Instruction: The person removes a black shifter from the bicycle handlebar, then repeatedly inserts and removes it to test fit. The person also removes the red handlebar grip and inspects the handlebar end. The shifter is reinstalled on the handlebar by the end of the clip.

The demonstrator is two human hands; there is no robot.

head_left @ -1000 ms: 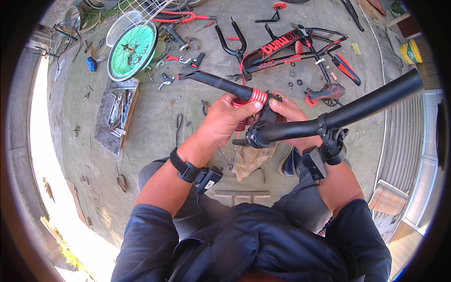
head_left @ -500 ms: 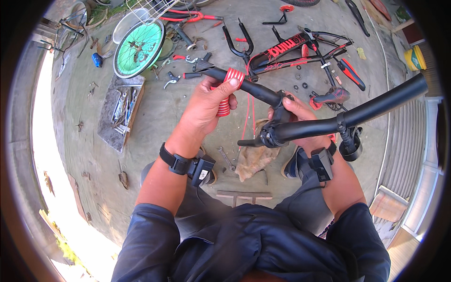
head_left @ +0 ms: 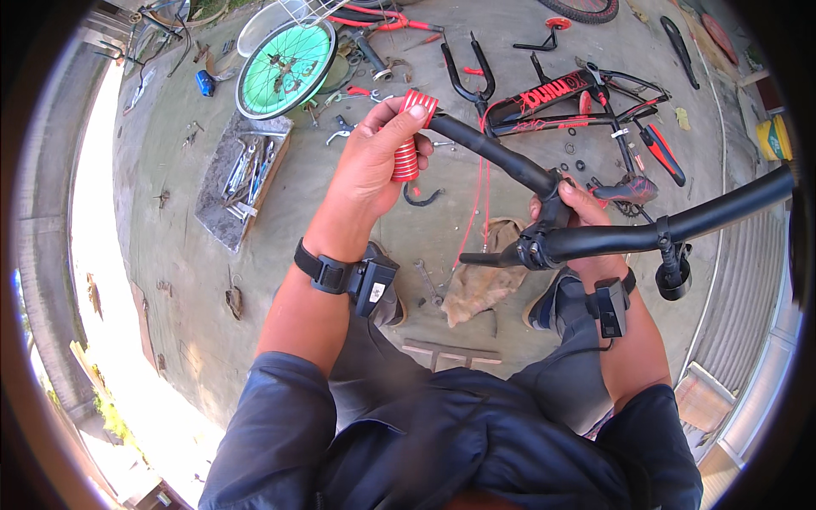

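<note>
My left hand [head_left: 384, 140] is closed around a red ribbed sleeve with pale rings [head_left: 406, 161], which looks like one or two handlebar grips. Its upper part sits by the thumb, at the left end of a black bicycle handlebar [head_left: 497, 157]. Whether the bar goes into it is hidden. My right hand [head_left: 586, 204] grips the handlebar's stem [head_left: 552, 214] at the middle, the fingers partly behind it. Toward the right, the bar [head_left: 705, 212] carries a black cup-shaped fitting [head_left: 673, 276]. Beneath my left hand, a curved black strip [head_left: 421, 197] shows against the floor.
A red and black bicycle frame [head_left: 552, 98] and a black fork [head_left: 467, 81] lie ahead. At left are a green-disc wheel [head_left: 287, 72] and a tray [head_left: 217, 217] of wrenches. Between my feet lie a tan rag [head_left: 480, 293] and a wrench [head_left: 427, 280].
The view has shifted, moving the floor things rightward and up. A black piece beyond my left hand is gone from there; a curved black strip now shows below it. Both hands keep their hold.
</note>
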